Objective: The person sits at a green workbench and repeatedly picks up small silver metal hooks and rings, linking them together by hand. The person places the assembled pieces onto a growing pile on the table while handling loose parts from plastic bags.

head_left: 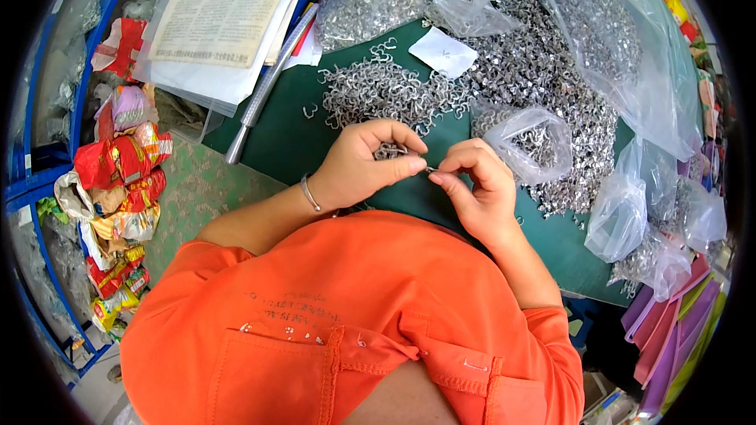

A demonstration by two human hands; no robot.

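Observation:
My left hand [364, 164], with a bracelet at its wrist, is closed. Several small metal hooks [389, 151] show inside its curled fingers. Facing it, my right hand [482, 187] pinches a tiny metal piece [429, 168] between thumb and forefinger, and the left fingertips meet it there. What shape that piece has is too small to tell. Just beyond my hands lies a loose heap of curved silver hooks [370, 88]. A larger heap of shiny metal pieces [543, 67] spreads to the right. Beside my right hand, an opened plastic bag [555, 159] holds more small metal parts.
On the green table [555, 256] stand more clear bags of metal parts, including a large bag [598, 27]. A white paper slip [443, 52] lies between the heaps. A metal rod [268, 90] rests beside stacked newspaper [209, 20]. Crumpled packets [122, 165] hang left; coloured strips [669, 334] hang right.

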